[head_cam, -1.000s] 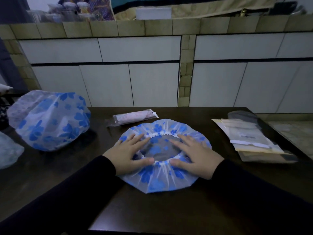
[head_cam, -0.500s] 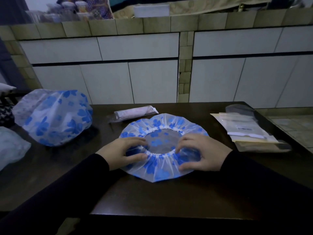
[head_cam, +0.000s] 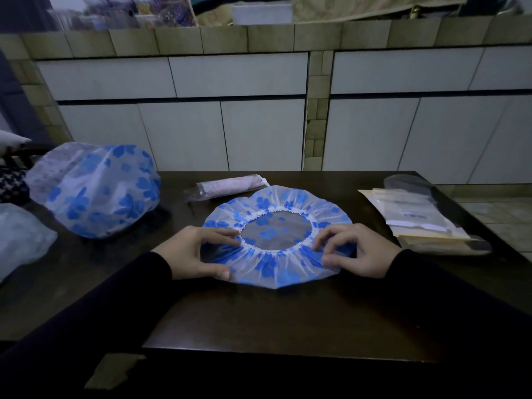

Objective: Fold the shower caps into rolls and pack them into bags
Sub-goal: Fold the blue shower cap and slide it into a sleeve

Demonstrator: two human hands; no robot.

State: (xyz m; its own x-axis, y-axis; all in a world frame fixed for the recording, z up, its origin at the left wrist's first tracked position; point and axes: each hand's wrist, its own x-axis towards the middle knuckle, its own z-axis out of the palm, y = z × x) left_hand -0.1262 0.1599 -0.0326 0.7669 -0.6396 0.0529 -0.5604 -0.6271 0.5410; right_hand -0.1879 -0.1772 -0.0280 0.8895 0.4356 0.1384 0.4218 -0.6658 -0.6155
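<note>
A clear shower cap with blue flowers [head_cam: 276,254] lies flat on the dark table [head_cam: 259,318], its white elastic ring facing up. My left hand [head_cam: 190,254] pinches the cap's left edge between thumb and fingers. My right hand [head_cam: 359,251] pinches the right edge the same way. A packed roll in a clear bag [head_cam: 230,185] lies just behind the cap. A stack of flat empty bags [head_cam: 414,220] sits at the right.
A heap of puffed blue-flowered shower caps [head_cam: 95,191] stands at the left, with another pale cap [head_cam: 20,240] at the far left edge. A tiled counter wall [head_cam: 259,125] rises behind the table. The table's near edge is close to me.
Both hands went from pressing flat on the cap to curling and pinching its left and right edges. The cap has spread a little wider between them.
</note>
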